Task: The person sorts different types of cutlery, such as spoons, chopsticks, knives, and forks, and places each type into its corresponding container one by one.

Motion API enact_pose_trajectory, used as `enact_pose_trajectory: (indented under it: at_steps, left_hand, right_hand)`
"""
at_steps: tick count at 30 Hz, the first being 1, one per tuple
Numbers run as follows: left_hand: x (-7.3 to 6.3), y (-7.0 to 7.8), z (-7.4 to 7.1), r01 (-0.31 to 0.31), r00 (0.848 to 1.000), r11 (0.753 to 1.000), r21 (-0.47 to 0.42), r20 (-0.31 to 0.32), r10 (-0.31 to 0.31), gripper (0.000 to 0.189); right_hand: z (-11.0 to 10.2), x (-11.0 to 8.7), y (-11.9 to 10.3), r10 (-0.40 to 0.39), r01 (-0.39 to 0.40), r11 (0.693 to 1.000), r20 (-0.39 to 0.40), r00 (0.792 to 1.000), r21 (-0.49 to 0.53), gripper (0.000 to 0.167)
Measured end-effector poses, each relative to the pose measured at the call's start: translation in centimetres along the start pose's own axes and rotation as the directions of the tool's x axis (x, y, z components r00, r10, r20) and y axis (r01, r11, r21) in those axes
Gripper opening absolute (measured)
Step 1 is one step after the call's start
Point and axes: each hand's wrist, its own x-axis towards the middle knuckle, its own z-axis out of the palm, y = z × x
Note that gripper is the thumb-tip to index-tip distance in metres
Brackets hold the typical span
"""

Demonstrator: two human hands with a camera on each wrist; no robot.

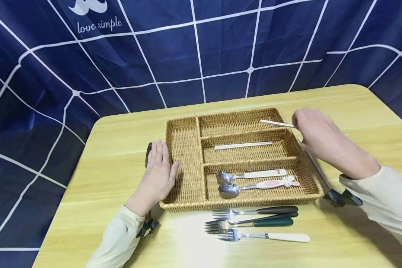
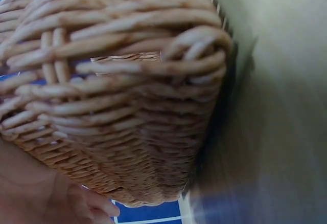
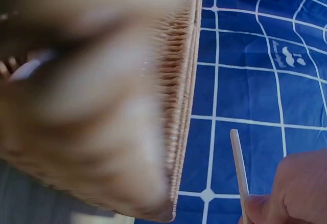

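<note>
A wicker cutlery tray (image 1: 184, 205) with several compartments lies on the table. My left hand (image 1: 155, 178) rests with straight fingers along its left rim; in the left wrist view the tray's woven corner (image 2: 153, 70) fills much of the picture. Above the tray's right side, my right hand (image 1: 321, 137) pinches a pale chopstick (image 1: 276, 123), its free end pointing left over the back compartment. The right wrist view also shows this chopstick (image 3: 239, 162). Two pale chopsticks (image 1: 242, 145) lie side by side in the middle compartment.
In the front compartment lie a white-handled spoon (image 1: 264, 174) and a rabbit-handled spoon (image 1: 271, 184). Several forks, among them a green-handled fork (image 1: 271, 222) and a white-handled fork (image 1: 284, 237), lie before the tray. A blue gridded curtain (image 1: 174, 56) hangs behind the table (image 1: 120, 149).
</note>
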Motion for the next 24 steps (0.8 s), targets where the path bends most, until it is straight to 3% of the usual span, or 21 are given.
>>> enact_pose_trajectory:
  at_steps: [13, 24]
  left_hand:
    - [0.2, 0.1, -0.3, 0.000, 1.000, 1.000, 0.020, 0.005, 0.000, 0.068]
    - [0.1, 0.2, -0.4, 0.005, 1.000, 1.000, 0.013, 0.002, -0.005, 0.068]
  right_hand:
    - [-1.0, 0.3, -1.7, -0.039, 0.034, 0.998, 0.097, 0.995, 0.048, 0.040]
    - [-1.9, 1.0, -3.7, -0.137, 0.130, 0.988, 0.081, 0.987, 0.089, 0.044]
